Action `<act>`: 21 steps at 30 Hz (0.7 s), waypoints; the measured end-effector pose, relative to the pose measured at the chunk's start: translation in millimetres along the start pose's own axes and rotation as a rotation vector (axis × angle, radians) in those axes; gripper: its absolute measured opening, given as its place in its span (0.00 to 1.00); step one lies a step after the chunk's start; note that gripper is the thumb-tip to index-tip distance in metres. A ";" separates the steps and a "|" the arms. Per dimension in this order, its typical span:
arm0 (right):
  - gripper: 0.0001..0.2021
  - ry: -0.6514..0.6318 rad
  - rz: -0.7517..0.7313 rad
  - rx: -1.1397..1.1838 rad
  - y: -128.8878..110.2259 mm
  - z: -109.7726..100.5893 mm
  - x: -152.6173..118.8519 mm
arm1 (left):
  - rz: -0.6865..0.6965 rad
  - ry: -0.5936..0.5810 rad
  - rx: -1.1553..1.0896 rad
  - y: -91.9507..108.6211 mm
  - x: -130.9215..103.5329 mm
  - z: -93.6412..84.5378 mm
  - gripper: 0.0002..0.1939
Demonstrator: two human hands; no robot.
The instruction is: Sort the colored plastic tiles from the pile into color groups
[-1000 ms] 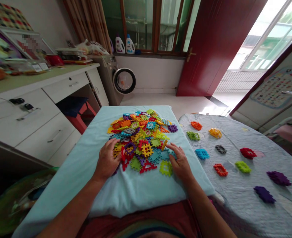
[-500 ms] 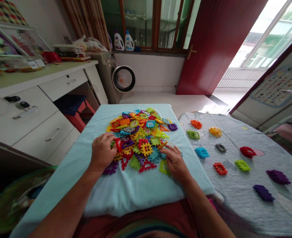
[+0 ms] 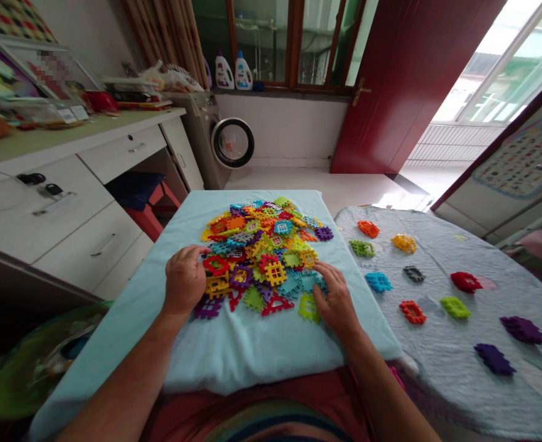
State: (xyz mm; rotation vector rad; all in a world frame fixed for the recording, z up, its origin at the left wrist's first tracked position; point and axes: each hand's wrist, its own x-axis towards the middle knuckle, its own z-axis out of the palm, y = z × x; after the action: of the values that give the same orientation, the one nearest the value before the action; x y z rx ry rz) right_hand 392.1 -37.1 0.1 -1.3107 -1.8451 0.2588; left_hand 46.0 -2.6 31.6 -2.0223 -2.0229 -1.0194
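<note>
Where the pale blue cloth (image 3: 234,362) hangs nearest the person, two bare forearms reach forward onto it. The left hand (image 3: 184,283) is loosely curled, palm down, fingers resting on a red piece (image 3: 216,265) and a yellow piece (image 3: 216,285) at the pile's near left edge; nothing is lifted. The right hand (image 3: 337,301) lies flat and spread on the near right edge, over a green piece (image 3: 308,307). The pile of toy pieces (image 3: 264,252) sits mid-cloth, bare cloth all round it. On the grey quilt (image 3: 441,362) to the right lie eleven single pieces, well apart. Beyond: one washing machine (image 3: 220,144), two detergent bottles (image 3: 234,70).
</note>
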 end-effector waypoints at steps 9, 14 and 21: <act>0.19 -0.375 0.000 -0.203 -34.8 -33.3 -18.6 | 0.158 -0.002 -0.165 45.5 -0.6 -18.3 0.15; 0.15 -0.456 0.025 -0.271 -35.3 -32.6 -15.5 | 0.321 -0.248 -0.186 79.9 -6.0 1.0 0.12; 0.18 -0.240 0.218 0.006 -13.8 -32.7 -4.5 | 0.412 -0.239 -0.133 82.4 -22.2 35.5 0.13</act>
State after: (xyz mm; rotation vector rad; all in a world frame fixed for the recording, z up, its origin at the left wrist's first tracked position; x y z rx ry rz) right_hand 406.8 -56.3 26.5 -1.5330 -1.8940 0.5582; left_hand 137.6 -12.2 23.8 -2.5933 -1.5535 -0.8796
